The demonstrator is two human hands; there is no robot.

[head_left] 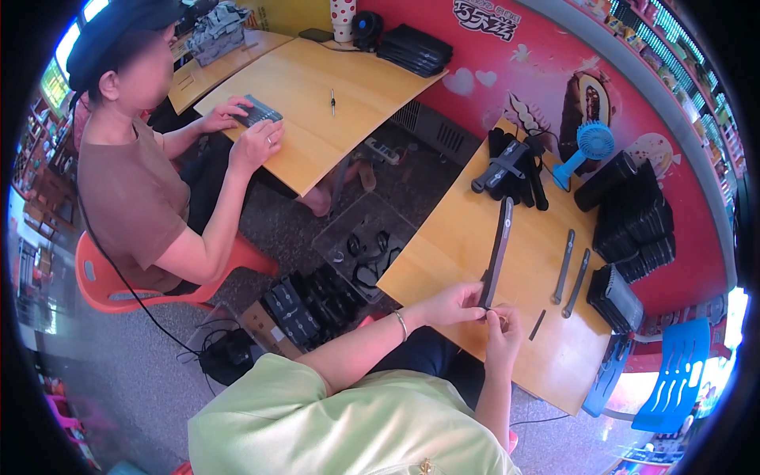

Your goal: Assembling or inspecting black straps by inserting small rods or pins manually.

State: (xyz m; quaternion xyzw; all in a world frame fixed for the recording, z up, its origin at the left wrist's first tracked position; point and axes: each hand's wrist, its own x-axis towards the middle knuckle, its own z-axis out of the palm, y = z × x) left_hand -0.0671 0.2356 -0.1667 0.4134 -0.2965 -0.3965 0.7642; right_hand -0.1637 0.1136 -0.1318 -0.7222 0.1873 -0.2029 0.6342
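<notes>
A long, flat dark grey strip with a rounded upper end stands tilted above the near table. My left hand is closed around its lower end. Close beside it, my right hand pinches at the strip's bottom tip; what small part lies between those fingers is hidden. To the right on the tabletop lie two similar strips, one next to the other. A short, thin dark piece rests just right of my right hand.
Behind the strip, bundled black strips lie near a blue handheld fan. Black stacks line the table's right side by a blue chair. A co-worker handles a dark flat item at another table. Black goods fill the floor between.
</notes>
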